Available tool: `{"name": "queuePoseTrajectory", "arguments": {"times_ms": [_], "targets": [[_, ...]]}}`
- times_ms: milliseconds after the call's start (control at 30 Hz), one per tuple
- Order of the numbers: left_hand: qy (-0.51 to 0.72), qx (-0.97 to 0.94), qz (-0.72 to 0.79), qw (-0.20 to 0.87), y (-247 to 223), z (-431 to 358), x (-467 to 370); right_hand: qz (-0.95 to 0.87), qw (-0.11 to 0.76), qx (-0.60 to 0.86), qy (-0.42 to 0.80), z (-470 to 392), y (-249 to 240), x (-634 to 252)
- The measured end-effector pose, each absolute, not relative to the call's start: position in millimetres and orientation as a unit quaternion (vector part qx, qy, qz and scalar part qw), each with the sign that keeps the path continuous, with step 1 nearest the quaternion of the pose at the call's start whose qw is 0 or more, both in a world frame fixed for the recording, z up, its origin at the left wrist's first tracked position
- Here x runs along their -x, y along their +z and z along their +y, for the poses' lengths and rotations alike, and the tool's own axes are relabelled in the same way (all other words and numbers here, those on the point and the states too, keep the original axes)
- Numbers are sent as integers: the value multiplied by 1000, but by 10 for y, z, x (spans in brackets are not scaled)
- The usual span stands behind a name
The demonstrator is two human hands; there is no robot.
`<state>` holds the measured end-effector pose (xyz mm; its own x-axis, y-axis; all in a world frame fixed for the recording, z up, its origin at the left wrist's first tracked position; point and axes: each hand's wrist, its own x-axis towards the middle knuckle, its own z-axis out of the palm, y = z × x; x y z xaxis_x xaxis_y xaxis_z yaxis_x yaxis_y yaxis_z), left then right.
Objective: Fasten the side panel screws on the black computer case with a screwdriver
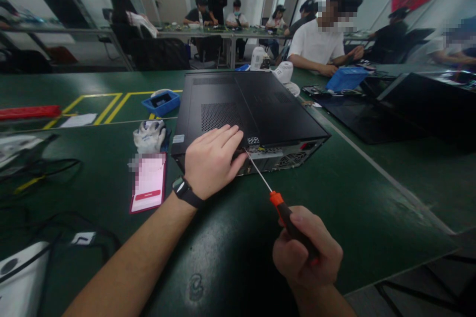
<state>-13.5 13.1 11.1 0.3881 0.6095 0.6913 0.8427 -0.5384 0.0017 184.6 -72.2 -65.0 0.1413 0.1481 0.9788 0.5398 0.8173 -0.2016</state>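
Observation:
A black computer case (267, 104) lies flat on the green table, its rear panel with fan grille and ports facing me. My left hand (215, 158), with a dark watch on the wrist, rests on the near edge of the case, palm down, fingers stretched over the top and thumb at the rear edge. My right hand (308, 242) is wrapped round the handle of an orange and black screwdriver (282, 208). The screwdriver's thin shaft points up and left, its tip at the rear edge of the case beside my left thumb. Any screw there is too small to make out.
Left of the case are a blue tray (161, 104), gloves (149, 134), a pink-screened phone (149, 183) and black cables (48, 163). Dark panels (364, 114) and a blue bin (347, 79) lie right. A person in white sits beyond; others sit farther back.

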Motion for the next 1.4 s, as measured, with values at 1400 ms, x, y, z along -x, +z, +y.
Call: {"name": "queuePoseTrajectory", "arguments": {"times_ms": [1400], "targets": [[-342, 810, -441, 181, 90, 151, 121, -656, 689, 307, -28, -812, -713, -1919]]}}
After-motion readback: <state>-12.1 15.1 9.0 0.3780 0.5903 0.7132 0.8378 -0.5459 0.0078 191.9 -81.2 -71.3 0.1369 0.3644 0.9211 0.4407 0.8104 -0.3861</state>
